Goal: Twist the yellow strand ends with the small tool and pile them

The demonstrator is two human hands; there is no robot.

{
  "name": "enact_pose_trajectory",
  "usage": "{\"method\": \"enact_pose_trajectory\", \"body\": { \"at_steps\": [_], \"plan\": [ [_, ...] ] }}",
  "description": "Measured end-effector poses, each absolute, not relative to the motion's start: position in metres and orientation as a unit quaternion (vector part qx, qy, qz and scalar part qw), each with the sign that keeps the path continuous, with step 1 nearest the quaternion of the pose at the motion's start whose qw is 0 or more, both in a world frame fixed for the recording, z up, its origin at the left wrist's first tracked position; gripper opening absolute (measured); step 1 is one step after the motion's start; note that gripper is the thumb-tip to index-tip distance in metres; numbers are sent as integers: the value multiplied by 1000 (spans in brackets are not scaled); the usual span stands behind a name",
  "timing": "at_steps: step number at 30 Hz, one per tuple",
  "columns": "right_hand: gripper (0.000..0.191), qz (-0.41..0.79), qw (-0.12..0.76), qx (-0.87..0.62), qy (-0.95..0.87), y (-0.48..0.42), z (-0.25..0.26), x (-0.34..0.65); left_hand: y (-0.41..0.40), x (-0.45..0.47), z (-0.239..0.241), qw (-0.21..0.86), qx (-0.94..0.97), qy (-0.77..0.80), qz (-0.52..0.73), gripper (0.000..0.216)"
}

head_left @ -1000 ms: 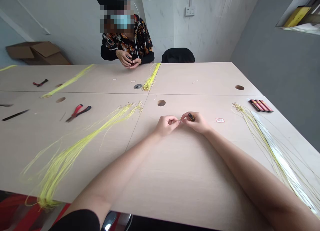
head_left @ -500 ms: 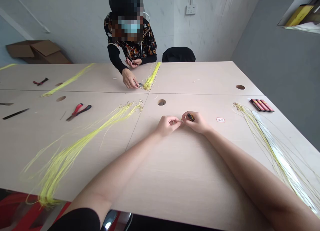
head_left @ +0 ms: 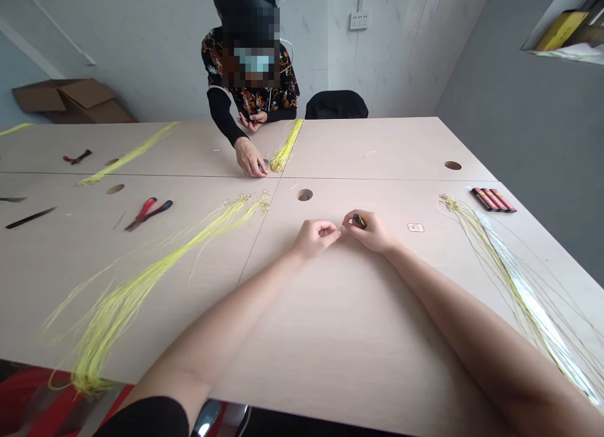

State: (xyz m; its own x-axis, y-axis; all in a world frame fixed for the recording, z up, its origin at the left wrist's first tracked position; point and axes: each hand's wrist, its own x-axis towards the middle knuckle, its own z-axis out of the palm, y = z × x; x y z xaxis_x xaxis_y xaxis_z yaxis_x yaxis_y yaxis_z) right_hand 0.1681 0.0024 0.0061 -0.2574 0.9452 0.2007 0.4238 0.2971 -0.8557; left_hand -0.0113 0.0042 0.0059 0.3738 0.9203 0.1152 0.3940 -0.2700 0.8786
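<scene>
My left hand (head_left: 315, 237) and my right hand (head_left: 372, 230) meet on the light wooden table (head_left: 330, 336), fingertips almost touching. Pinched fingers of the left hand hold a thin yellow strand end (head_left: 340, 227), too small to make out well. A small dark tool with an orange stripe (head_left: 360, 221) sits in the closed fingers of the right hand. A long bundle of yellow strands (head_left: 141, 279) lies to the left of my arms, and a paler bundle (head_left: 509, 286) lies to the right.
A person across the table reaches a hand (head_left: 251, 164) toward another yellow bundle (head_left: 285, 148). Red-handled pliers (head_left: 147, 211), a dark blade (head_left: 29, 217) and small cutters (head_left: 75, 156) lie at left. Red-black sticks (head_left: 493, 199), a small label (head_left: 416, 227) and cable holes (head_left: 304, 194) are nearby.
The person opposite leaned forward and stretched a hand down to the table by the far yellow bundle. My own hands have stayed in place.
</scene>
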Motion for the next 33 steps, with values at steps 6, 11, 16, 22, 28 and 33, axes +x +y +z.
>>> {"method": "enact_pose_trajectory", "body": {
  "at_steps": [6,11,16,22,28,33],
  "plan": [
    [21,367,353,-473,-719,1,11,169,5,-11,6,404,724,448,335,31],
    [21,374,358,-463,-719,2,7,168,5,-11,6,405,726,443,336,31],
    [22,383,366,-444,-723,3,5,168,5,-11,6,406,728,439,334,31],
    [23,373,364,-480,-705,4,6,169,4,-11,7,406,726,442,335,31],
    [32,388,375,-514,-667,4,4,171,4,-11,7,413,718,445,340,29],
    [29,410,376,-507,-659,4,4,169,5,-12,6,413,721,443,335,29]
  ]
}}
